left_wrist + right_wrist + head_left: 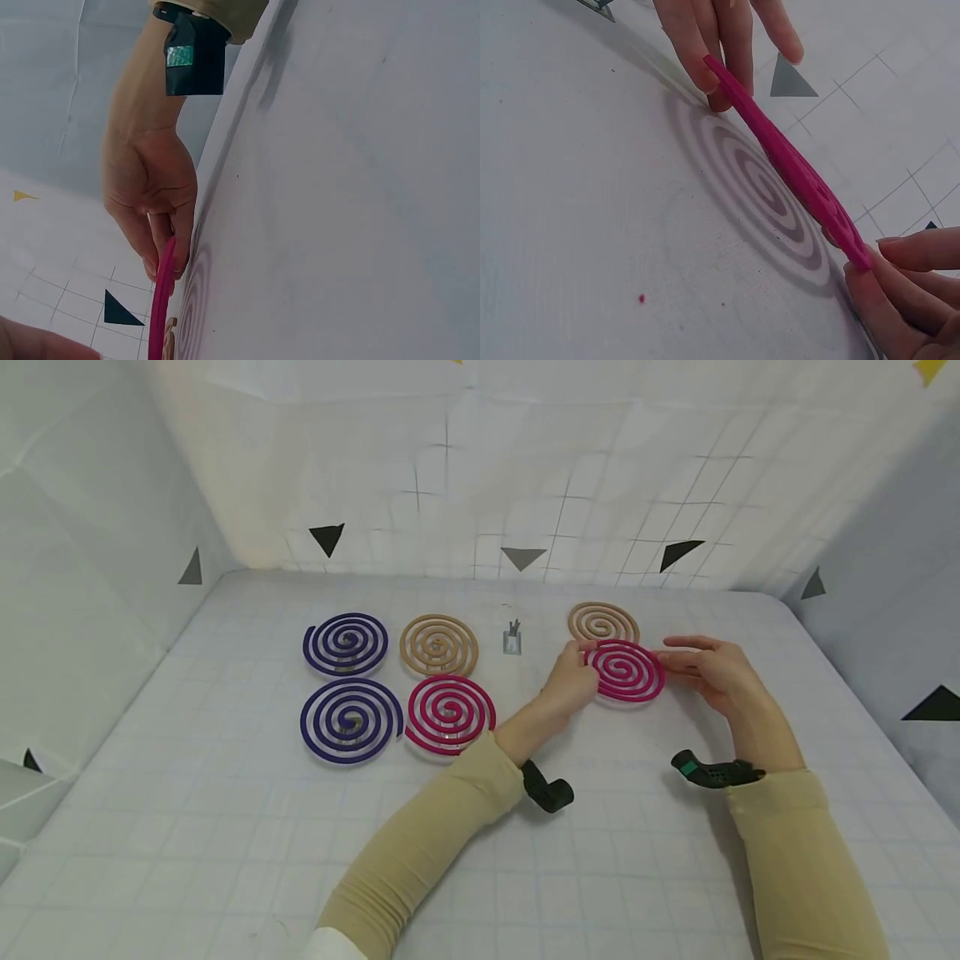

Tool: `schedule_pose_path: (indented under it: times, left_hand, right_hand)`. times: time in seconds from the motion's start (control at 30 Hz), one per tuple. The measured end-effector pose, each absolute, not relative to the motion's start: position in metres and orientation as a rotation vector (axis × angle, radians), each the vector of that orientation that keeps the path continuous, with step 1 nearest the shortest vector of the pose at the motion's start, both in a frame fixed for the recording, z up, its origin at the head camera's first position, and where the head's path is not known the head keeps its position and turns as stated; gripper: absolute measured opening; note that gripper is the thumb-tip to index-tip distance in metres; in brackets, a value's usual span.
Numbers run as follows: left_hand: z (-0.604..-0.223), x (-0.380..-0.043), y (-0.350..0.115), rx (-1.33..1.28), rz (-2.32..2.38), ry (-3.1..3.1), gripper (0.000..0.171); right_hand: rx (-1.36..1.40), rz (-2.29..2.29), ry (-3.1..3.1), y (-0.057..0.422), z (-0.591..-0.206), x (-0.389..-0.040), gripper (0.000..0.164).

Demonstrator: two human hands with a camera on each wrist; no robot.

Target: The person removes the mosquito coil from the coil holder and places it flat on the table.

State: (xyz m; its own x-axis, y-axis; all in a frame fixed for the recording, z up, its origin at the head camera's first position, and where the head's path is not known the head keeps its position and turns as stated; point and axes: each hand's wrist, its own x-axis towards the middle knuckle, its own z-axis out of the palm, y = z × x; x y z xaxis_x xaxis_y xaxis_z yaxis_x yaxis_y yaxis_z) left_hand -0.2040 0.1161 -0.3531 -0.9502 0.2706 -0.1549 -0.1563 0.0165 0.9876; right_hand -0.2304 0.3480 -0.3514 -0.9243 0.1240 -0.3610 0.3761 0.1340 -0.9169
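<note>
Grid-lined white wall (517,460) and triangle markers (327,538) suggest a lab.

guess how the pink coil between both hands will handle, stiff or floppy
Probably fairly stiff: held at its edges, the pink coil shows little sag. Likely light, being thin with open gaps; its slim turns might snap.

A white, faintly gridded surface (585,877) lies before a white, grid-lined backdrop (337,452) bearing a grey downward-pointing triangle (522,558) and a yellow angular patch (931,370).
</note>
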Motion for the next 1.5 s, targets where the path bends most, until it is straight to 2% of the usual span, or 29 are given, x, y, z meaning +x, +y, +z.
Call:
schedule_pose_path:
  times: [0.57,0.93,1.13,1.33,1.5]
  left_hand:
    - [-0.354,-0.202,0.115,0.109,1.945,1.997,0.054]
    - [-0.35,-0.198,0.112,0.144,1.861,2.079,0.052]
    - [-0.35,-0.196,0.112,0.14,1.841,2.099,0.054]
    - [-0.35,-0.194,0.114,0.121,1.843,2.109,0.054]
    - [-0.35,-0.193,0.115,0.102,1.839,2.117,0.053]
  right_hand:
    - [0.493,-1.68,2.414,0.349,-0.356,-0.229,0.057]
    - [0.489,-1.571,2.514,0.344,-0.354,-0.227,0.063]
    - [0.498,-1.535,2.578,0.355,-0.367,-0.236,0.067]
    - [0.496,-1.423,2.6,0.341,-0.351,-0.225,0.058]
    - [0.494,-1.433,2.585,0.341,-0.35,-0.224,0.057]
